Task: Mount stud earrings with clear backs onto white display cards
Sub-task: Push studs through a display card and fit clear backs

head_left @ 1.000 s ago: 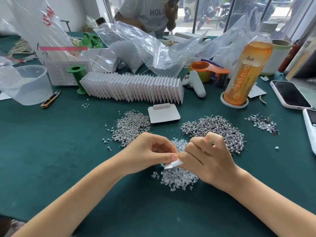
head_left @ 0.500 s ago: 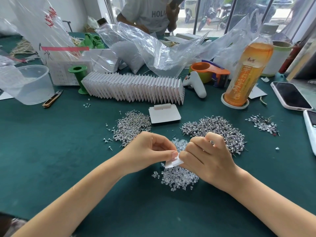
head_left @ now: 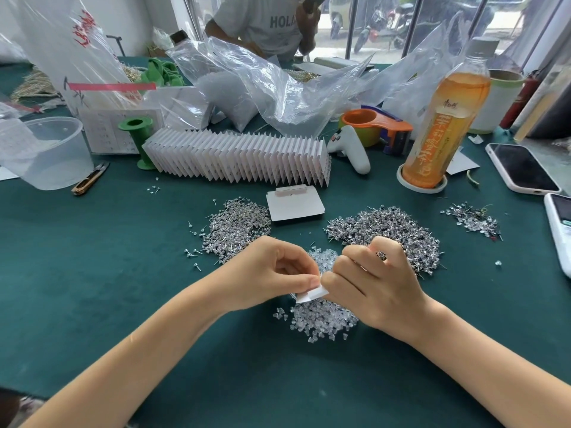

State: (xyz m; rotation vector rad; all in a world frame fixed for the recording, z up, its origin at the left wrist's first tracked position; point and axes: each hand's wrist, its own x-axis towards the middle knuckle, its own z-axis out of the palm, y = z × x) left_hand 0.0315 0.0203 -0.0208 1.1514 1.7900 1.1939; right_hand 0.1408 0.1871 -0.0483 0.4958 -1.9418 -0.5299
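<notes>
My left hand (head_left: 272, 274) pinches a small white display card (head_left: 311, 295) over the pile of clear backs (head_left: 321, 322). My right hand (head_left: 375, 287) is curled against the card's right edge, fingertips pressed to it; what they pinch is hidden. Two heaps of stud earrings lie beyond, a left heap (head_left: 234, 227) and a right heap (head_left: 386, 231). A blank card stack (head_left: 295, 206) sits between them. A long row of upright cards (head_left: 241, 157) stands behind.
An orange drink bottle (head_left: 445, 118), a tape dispenser (head_left: 377, 123), a white controller (head_left: 352, 149), two phones (head_left: 520, 166), a plastic tub (head_left: 46, 151), a green spool (head_left: 137, 140), snips (head_left: 89, 180) and plastic bags (head_left: 272, 88) crowd the far table. A person (head_left: 265, 23) stands behind.
Both hands stay together on the card with only tiny shifts; the card's lower corner has tilted slightly.
</notes>
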